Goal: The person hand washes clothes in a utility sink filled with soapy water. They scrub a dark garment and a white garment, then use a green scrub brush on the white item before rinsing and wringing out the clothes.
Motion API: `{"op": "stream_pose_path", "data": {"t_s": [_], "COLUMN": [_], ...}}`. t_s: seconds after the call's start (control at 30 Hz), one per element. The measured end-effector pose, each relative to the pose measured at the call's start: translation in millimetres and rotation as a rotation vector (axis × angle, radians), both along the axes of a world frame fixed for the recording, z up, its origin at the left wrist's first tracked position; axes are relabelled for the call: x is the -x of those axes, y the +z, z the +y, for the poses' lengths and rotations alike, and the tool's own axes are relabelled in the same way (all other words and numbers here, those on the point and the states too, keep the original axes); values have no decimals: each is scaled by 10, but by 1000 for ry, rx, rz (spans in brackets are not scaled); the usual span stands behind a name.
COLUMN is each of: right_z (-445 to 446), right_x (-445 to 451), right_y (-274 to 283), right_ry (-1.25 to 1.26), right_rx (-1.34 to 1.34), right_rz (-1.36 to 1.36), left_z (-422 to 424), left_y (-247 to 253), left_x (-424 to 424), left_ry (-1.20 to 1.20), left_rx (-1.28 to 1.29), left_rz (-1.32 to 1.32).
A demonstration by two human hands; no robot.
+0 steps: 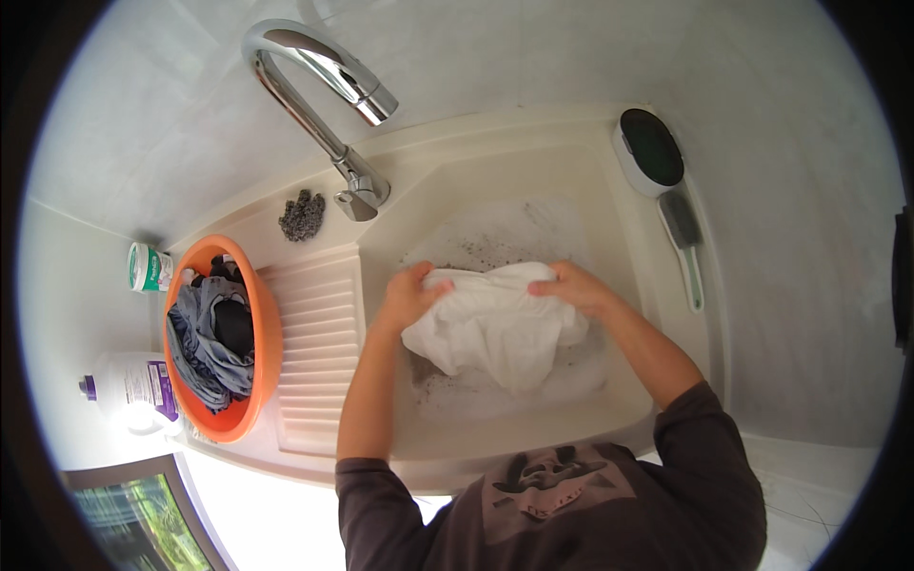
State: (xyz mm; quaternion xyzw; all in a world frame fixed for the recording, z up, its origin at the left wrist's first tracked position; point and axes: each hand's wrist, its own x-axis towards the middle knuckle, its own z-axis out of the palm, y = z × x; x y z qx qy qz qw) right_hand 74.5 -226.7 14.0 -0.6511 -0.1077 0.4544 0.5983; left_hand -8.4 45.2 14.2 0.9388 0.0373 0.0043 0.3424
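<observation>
A white cloth garment [500, 321] is stretched between my two hands over the basin. My left hand [412, 294] pinches its upper left edge, thumb on top. At the upper right edge my right hand [571, 287] grips it the same way. The lower part of the fabric hangs in loose folds toward the soapy water [493, 228]. Foam and dark specks float on that water, and the bottom beneath is hidden. Cream walls of the laundry sink [528, 160] surround the water.
A chrome faucet [357, 175] rises at the back left, near a steel wool scourer [302, 215]. Left of the ribbed washboard [321, 342] stands an orange tub [268, 350] of dark clothes, beside a white jug [121, 385] and a small tub [148, 268]. An oval container [646, 153] and a brush [682, 243] line the right rim.
</observation>
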Motion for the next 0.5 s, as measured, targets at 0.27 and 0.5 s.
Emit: {"op": "stream_pose_path", "data": {"t_s": [0.27,0.5], "right_z": [349,988], "right_x": [134,592], "right_y": [-210,-348], "right_ry": [-754,-874], "right_rx": [-419,-460], "right_rz": [822,749], "left_z": [-363,-942], "left_y": [-130,-411], "left_x": [102,-228], "left_ry": [-67,368], "left_rx": [757,124], "left_rz": [-276,-389]}}
